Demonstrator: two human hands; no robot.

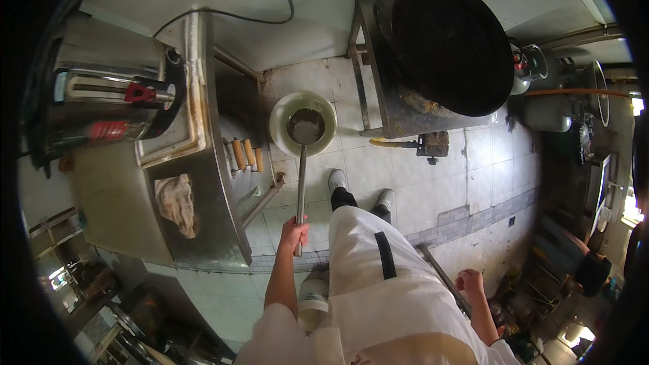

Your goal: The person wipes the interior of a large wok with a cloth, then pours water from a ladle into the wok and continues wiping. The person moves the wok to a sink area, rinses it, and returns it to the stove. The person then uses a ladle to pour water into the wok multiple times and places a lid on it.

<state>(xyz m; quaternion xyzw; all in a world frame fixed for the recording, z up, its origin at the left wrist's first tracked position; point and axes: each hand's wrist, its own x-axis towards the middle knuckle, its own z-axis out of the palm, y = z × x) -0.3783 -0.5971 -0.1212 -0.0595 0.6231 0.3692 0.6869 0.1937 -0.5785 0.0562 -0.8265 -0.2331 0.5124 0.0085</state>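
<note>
My left hand [294, 234] is closed around the metal handle of a long-handled ladle [301, 182]. The ladle's round bowl sits inside a pale plastic bucket [275, 137] on the tiled floor, in front of my feet. Something dark with a lighter patch shows in the bowl; I cannot tell what it is. Off to the right of my white apron [365, 304], my right hand [471, 281] hangs with loosely bent fingers. Nothing is seen in it, and a metal rail [441, 276] runs close by.
At left, a steel counter [213, 223] carries a crumpled cloth [175, 203] and a steel appliance [111, 91]. Several wooden-handled tools [248, 152] hang on its side. A large black wok [446, 45] rests on a steel stand [377, 96] at right, near a gas burner fitting [432, 145].
</note>
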